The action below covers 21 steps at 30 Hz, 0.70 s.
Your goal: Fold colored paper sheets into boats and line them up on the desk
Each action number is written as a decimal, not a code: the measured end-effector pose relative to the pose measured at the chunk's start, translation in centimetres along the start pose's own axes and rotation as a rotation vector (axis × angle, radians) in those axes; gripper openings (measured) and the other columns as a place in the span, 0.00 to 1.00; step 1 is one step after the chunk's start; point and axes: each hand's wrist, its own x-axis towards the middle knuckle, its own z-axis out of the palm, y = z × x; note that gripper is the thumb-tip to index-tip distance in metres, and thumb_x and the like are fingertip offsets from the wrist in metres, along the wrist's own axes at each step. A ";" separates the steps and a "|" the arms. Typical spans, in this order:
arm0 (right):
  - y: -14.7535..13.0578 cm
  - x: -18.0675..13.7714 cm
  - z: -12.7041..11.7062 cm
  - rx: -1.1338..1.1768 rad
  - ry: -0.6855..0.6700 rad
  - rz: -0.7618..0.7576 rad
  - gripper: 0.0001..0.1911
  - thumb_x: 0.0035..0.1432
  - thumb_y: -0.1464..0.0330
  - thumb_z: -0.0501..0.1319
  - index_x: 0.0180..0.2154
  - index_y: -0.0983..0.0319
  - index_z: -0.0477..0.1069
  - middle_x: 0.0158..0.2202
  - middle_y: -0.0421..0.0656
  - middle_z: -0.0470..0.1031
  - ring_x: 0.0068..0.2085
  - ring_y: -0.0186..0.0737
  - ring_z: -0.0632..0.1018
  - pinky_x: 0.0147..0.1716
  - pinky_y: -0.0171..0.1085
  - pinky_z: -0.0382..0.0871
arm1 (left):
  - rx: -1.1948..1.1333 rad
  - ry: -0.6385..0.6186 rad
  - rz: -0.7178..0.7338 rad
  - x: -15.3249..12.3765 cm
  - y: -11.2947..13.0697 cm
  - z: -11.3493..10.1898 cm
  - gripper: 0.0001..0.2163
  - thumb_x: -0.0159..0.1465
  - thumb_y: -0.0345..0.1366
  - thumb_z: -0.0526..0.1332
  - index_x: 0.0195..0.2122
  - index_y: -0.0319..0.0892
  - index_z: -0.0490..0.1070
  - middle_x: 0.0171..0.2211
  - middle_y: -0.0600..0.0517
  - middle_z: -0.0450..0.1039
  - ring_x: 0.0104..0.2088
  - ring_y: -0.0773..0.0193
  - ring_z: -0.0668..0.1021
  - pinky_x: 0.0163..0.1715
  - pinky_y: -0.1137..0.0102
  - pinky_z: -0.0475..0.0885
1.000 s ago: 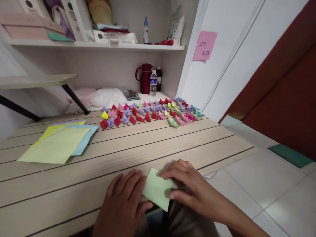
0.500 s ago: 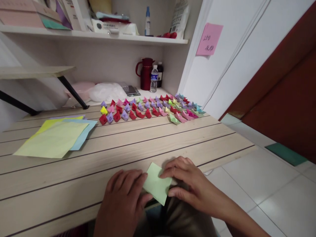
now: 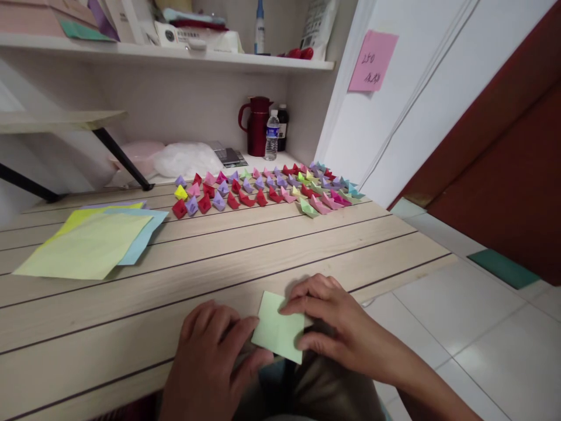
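Observation:
A small light-green square of folded paper (image 3: 277, 330) lies at the table's front edge, between my two hands. My right hand (image 3: 324, 321) holds its right side, index finger pressed on the top face and thumb at the lower right edge. At the left corner, the index finger and thumb of my left hand (image 3: 219, 339) grip the paper's edge; the other fingers are curled. Farther back stand rows of small folded paper boats (image 3: 262, 197) in red, purple, pink, green, yellow and blue.
Loose yellow and blue paper sheets (image 3: 87, 245) lie on the left of the striped wooden table (image 3: 197, 251). Behind are a dark red jug (image 3: 257, 128), a water bottle (image 3: 272, 137) and a plastic bag (image 3: 186, 159). A black-legged stand (image 3: 123, 158) rises at left.
The green paper has turned slightly between my hands, its top edge now more level. My left hand has shifted a little left and down. The view has tilted slightly.

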 end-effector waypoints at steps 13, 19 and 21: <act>0.2 0.1 -1.0 0.033 -0.093 -0.055 0.30 0.52 0.52 0.69 0.56 0.51 0.69 0.51 0.43 0.71 0.51 0.46 0.71 0.51 0.44 0.63 | 0.055 -0.050 0.035 0.4 1.1 0.8 0.19 0.64 0.46 0.61 0.56 0.53 0.68 0.49 0.54 0.74 0.48 0.60 0.74 0.58 0.57 0.55; 0.0 0.0 -1.0 0.060 -0.057 -0.014 0.17 0.63 0.59 0.62 0.52 0.54 0.71 0.50 0.44 0.73 0.51 0.44 0.72 0.52 0.45 0.63 | 0.050 -0.075 -0.060 0.6 1.1 1.2 0.19 0.64 0.46 0.61 0.56 0.51 0.68 0.48 0.56 0.76 0.48 0.61 0.73 0.54 0.61 0.61; -0.1 0.1 -0.8 0.069 -0.042 -0.014 0.16 0.63 0.59 0.62 0.52 0.54 0.72 0.50 0.44 0.73 0.50 0.44 0.73 0.51 0.44 0.63 | 0.052 -0.081 -0.036 0.7 1.1 1.1 0.20 0.63 0.45 0.62 0.56 0.48 0.68 0.48 0.54 0.75 0.47 0.60 0.73 0.52 0.61 0.63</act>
